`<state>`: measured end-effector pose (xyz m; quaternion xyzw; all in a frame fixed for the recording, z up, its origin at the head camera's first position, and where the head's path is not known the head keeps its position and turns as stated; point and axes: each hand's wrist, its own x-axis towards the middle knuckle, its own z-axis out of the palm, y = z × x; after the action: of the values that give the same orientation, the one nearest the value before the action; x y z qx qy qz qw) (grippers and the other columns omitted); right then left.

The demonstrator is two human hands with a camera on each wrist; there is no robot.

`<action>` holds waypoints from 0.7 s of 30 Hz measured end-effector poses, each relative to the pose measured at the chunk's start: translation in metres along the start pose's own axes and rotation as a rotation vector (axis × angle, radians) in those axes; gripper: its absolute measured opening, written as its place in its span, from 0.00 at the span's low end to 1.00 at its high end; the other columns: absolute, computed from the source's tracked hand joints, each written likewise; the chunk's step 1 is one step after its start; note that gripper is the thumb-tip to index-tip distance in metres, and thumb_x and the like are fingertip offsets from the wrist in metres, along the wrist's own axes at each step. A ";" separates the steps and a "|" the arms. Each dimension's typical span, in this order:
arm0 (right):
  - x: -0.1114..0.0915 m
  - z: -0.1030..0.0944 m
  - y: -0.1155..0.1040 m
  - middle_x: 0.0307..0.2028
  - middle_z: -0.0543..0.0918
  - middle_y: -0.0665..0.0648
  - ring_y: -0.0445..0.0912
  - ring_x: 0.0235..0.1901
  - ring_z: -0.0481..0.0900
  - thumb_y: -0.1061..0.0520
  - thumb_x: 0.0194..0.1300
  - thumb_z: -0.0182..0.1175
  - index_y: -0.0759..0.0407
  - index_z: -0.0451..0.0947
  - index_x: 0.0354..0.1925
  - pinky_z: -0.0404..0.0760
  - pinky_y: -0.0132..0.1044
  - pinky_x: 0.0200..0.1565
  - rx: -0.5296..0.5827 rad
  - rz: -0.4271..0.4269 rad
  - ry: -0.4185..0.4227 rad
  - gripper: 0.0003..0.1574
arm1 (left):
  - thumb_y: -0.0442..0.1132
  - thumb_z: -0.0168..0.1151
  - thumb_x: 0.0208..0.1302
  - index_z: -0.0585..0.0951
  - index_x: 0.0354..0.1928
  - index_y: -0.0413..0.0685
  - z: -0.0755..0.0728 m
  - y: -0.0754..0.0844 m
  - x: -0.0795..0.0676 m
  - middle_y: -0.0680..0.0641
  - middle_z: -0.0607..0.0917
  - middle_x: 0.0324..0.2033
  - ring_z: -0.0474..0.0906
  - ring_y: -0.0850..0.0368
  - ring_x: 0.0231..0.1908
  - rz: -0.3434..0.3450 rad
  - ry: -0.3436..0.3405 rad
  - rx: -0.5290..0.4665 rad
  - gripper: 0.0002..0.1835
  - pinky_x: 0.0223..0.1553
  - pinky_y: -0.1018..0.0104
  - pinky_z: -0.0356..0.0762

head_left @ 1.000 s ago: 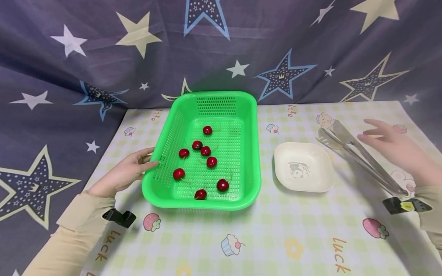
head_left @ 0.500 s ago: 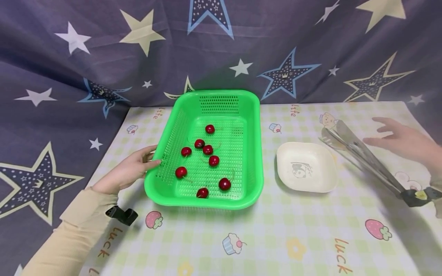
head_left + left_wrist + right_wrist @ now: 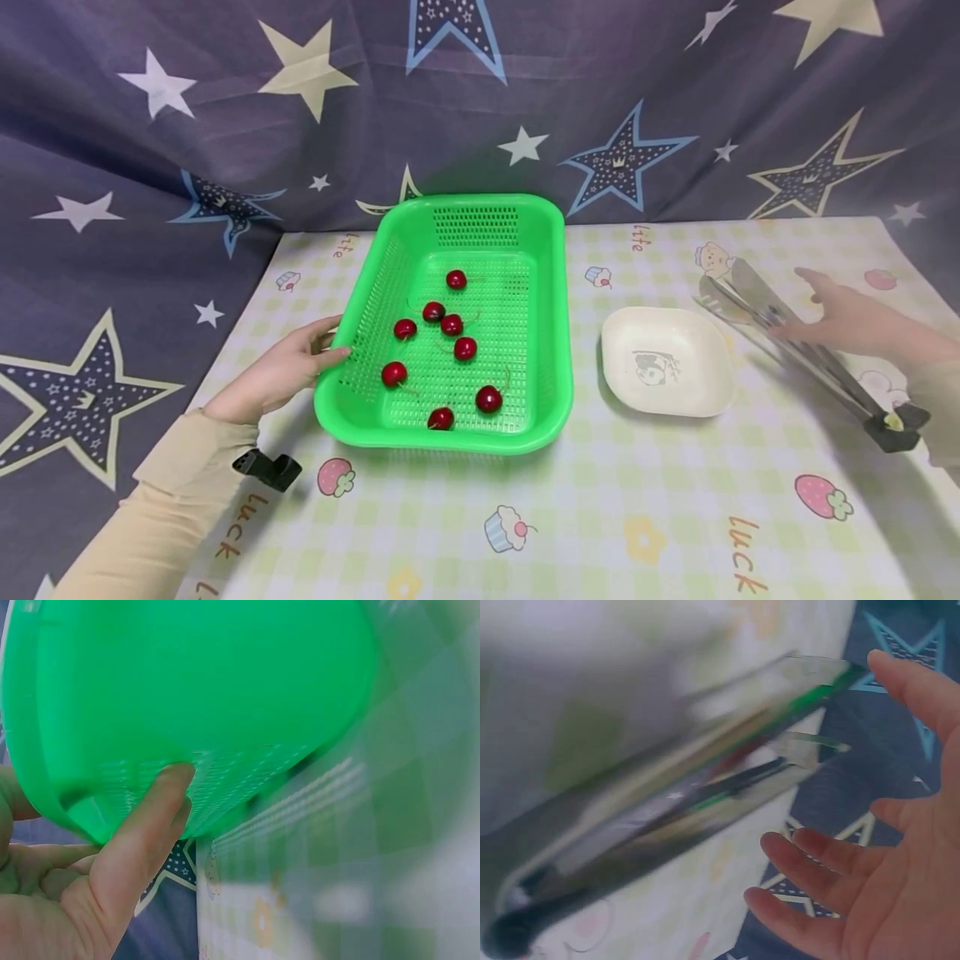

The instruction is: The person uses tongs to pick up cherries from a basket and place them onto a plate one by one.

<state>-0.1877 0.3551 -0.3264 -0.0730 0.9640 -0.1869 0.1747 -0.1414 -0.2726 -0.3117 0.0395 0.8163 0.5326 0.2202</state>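
Observation:
My left hand [image 3: 277,367] holds the left rim of a green plastic basket [image 3: 450,442], thumb at the rim. In the left wrist view, its fingers [image 3: 142,832] lie along the outer wall of the basket. Several dark red cherries [image 3: 465,348] with thin stems are scattered on the basket's perforated floor. My right hand [image 3: 862,325] hovers by a pair of metal tongs [image 3: 753,287] at the right and overlaps them in the head view. In the right wrist view, its fingers [image 3: 802,874] are spread apart, away from the tongs [image 3: 705,769], whose arms stand apart.
A small cream bowl [image 3: 697,358] with a panda picture stands between the basket and the tongs. A pastel checked cloth [image 3: 585,500] covers the table. The dark star-patterned curtain [image 3: 465,133] hangs right behind the basket.
My right hand first drew back to the right, then came left and lower over the tongs. The left hand keeps its place at the basket. The head view has shifted slightly.

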 end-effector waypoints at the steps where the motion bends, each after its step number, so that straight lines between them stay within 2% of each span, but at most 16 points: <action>1: 0.001 0.002 0.001 0.57 0.53 0.92 0.82 0.53 0.59 0.41 0.62 0.60 0.77 0.24 0.68 0.63 0.73 0.52 -0.003 0.001 -0.006 0.69 | 0.32 0.44 0.73 0.42 0.73 0.35 0.000 0.000 0.000 0.25 0.60 0.65 0.77 0.69 0.41 0.001 0.000 0.000 0.34 0.41 0.68 0.82; 7: 0.000 0.012 0.005 0.55 0.55 0.92 0.82 0.52 0.60 0.40 0.61 0.61 0.79 0.24 0.68 0.64 0.73 0.51 0.001 0.020 -0.043 0.70 | 0.32 0.44 0.73 0.42 0.73 0.36 0.000 0.000 -0.001 0.26 0.59 0.65 0.77 0.69 0.42 0.003 0.003 0.010 0.34 0.41 0.67 0.82; 12: 0.000 0.020 0.005 0.57 0.51 0.93 0.83 0.55 0.55 0.41 0.59 0.62 0.80 0.25 0.67 0.60 0.73 0.54 0.006 0.037 -0.058 0.71 | 0.33 0.44 0.73 0.42 0.73 0.37 0.000 -0.001 -0.001 0.27 0.59 0.66 0.76 0.70 0.43 0.003 0.008 0.012 0.34 0.41 0.68 0.82; 17: 0.002 0.024 0.008 0.58 0.48 0.91 0.82 0.56 0.52 0.39 0.58 0.63 0.81 0.29 0.67 0.55 0.73 0.57 -0.032 0.060 -0.038 0.71 | 0.33 0.45 0.73 0.42 0.74 0.37 0.000 -0.002 -0.001 0.27 0.59 0.66 0.76 0.69 0.43 0.001 0.012 0.009 0.34 0.42 0.68 0.82; 21: 0.003 0.026 0.010 0.58 0.52 0.90 0.82 0.55 0.55 0.40 0.57 0.64 0.82 0.35 0.67 0.58 0.73 0.56 -0.055 0.053 -0.007 0.68 | 0.33 0.45 0.73 0.42 0.74 0.38 0.001 -0.001 -0.001 0.27 0.59 0.66 0.76 0.69 0.43 0.005 0.010 0.004 0.34 0.42 0.68 0.82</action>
<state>-0.1814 0.3551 -0.3536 -0.0529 0.9697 -0.1555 0.1810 -0.1397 -0.2728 -0.3127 0.0392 0.8185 0.5315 0.2146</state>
